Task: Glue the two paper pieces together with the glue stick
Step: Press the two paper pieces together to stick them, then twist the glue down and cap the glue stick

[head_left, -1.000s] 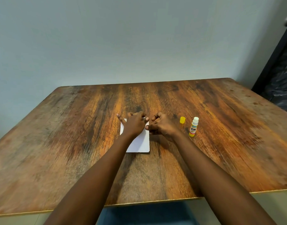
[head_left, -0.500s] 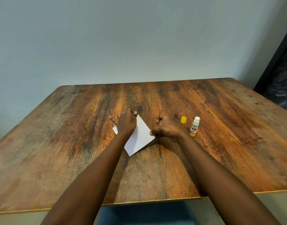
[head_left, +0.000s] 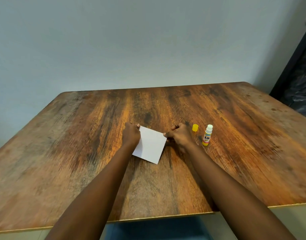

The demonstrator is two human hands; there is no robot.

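A white paper [head_left: 150, 146] lies turned at an angle on the wooden table [head_left: 79, 153]; it looks like one sheet, and I cannot tell whether a second piece lies under it. My left hand [head_left: 131, 135] grips its far left corner. My right hand [head_left: 179, 135] pinches its right corner with closed fingers. To the right stands the glue stick [head_left: 207, 137], uncapped, white tip up, with a yellow base. Its yellow cap [head_left: 195, 127] sits just left of it, close to my right hand.
A pale wall runs behind the table's far edge. A dark piece of furniture [head_left: 298, 84] stands at the right, beside the table's far right corner. The table's near edge runs below my forearms.
The paper has turned from lying straight to sitting at an angle. My left hand moved off the sheet's top to its left corner, and my right hand now pinches the right corner.
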